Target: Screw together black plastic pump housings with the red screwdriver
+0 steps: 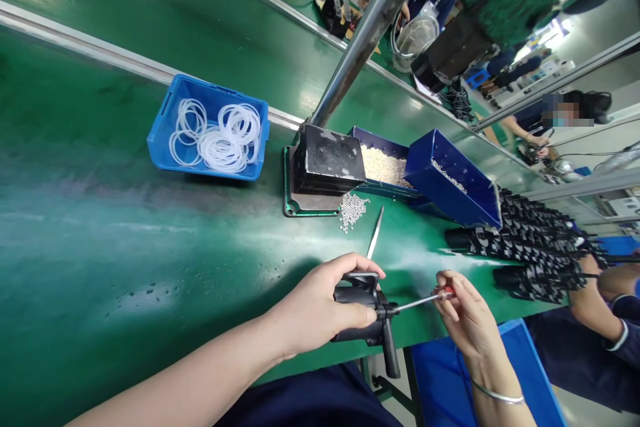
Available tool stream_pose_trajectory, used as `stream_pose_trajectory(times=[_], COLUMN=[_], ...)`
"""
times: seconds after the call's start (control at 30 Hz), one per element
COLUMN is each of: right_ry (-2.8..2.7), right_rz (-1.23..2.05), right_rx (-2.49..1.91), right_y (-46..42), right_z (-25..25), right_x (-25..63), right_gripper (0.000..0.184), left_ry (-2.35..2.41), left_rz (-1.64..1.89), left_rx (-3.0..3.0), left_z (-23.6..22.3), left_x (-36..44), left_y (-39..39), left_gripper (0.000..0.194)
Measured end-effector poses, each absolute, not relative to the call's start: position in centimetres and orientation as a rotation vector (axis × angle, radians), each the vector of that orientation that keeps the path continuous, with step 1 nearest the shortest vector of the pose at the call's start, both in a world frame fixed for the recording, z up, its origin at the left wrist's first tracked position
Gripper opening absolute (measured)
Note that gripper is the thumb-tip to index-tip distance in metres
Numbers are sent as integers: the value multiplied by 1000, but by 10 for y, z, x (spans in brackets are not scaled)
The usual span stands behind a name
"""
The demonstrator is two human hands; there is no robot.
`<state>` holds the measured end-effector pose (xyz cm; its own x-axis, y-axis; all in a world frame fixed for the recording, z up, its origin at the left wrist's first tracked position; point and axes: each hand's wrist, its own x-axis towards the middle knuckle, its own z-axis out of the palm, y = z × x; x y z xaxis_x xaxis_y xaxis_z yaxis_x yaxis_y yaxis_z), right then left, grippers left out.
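My left hand is wrapped round a black plastic housing at the front edge of the green bench. A dark handle-like part sticks out from the housing toward me. In my right hand, closed fingers hold the red handle of a screwdriver. Its metal shaft points left, and the tip meets the right end of the housing; the exact contact spot is too small to make out. Just beyond my left hand lie metal tweezers and a pile of small nuts.
A blue bin of white rings stands at left. Beside a machine base with a metal post are blue trays of small parts. Rows of black parts stand at right, near a co-worker's arm. A blue crate sits below.
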<state>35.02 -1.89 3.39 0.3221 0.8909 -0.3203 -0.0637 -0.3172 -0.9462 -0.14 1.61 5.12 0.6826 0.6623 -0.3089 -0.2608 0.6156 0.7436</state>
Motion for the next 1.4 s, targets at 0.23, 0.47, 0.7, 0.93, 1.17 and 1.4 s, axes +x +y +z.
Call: stream_pose_trajectory(times=[0.23, 0.47, 0.7, 0.93, 1.17, 1.4], right_ry=[-772, -798, -819, -860, -832, -792], right_rz=[1139, 1149, 1122, 1087, 1080, 1182], right_rx=[-1559, -1553, -1524, -1492, -1464, -1510], right_y=[-23, -14, -5, -1, 5, 5], right_z=[38, 40, 42, 51, 55, 44], right_x=[350, 349, 345, 347, 342, 347], right_gripper=[32, 29, 41, 29, 39, 38], left_ry=[673, 698, 616, 638, 679, 673], left_rz=[658, 646, 613, 574, 564, 585], left_rx=[733, 713, 684, 663, 708, 780], left_z=[47, 47, 49, 49, 47, 49], left_x=[-2, -1, -3, -2, -3, -3], left_y=[18, 17, 18, 20, 21, 18], left_gripper=[35, 34, 37, 39, 40, 42])
